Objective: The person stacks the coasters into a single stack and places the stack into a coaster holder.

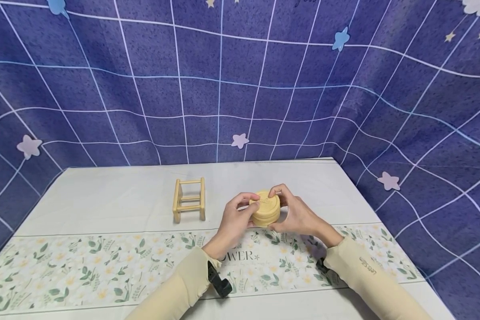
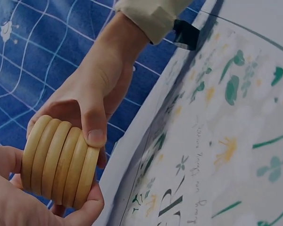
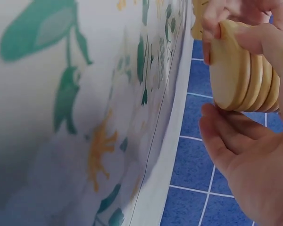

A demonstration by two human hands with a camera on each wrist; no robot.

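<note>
A stack of several round, pale wooden coasters (image 1: 266,208) is held between both hands at the middle right of the table in the head view. My left hand (image 1: 233,218) grips the stack from its left side, with the thumb near the upper rim. On the other side, my right hand (image 1: 298,215) grips it with fingers at the upper edge and thumb low at the front. The left wrist view shows the coasters (image 2: 59,162) edge-on, pressed together in a row. In the right wrist view, the flat face of the end coaster (image 3: 226,70) shows.
A small wooden rack (image 1: 202,200) with posts and crossbars stands on the white tabletop (image 1: 116,195), left of the hands. A floral runner (image 1: 124,266) crosses the table below the forearms. Blue curtain fabric (image 1: 200,98) with stars hangs behind and to the sides.
</note>
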